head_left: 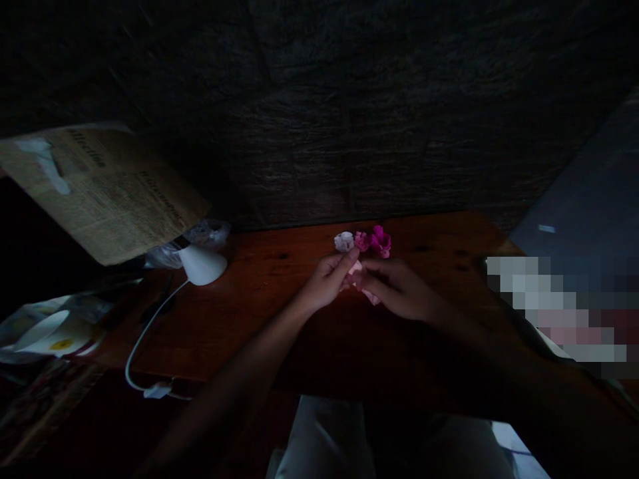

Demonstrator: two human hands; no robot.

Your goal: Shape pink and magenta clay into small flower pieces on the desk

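Note:
Between my two hands is a pale pink piece (371, 297) that looks like crumpled or folded paper, partly covered by the fingers. My left hand (329, 279) pinches it with thumb and fingers from the left. From the other side my right hand (402, 287) closes its fingers on the same piece. Just beyond the fingertips three small flowers, apparently paper, stand side by side on the wooden table: a white flower (344, 241), a pink flower (361, 241) and a magenta flower (381, 241).
A white lamp base (204, 265) with a cable (130, 356) stands on the wooden table (249, 319) at left, beneath a brown printed-paper shade (110, 189). Clear plastic (210, 233) lies behind it. A dark textured wall (319, 133) rises behind the table. Dim light hides detail.

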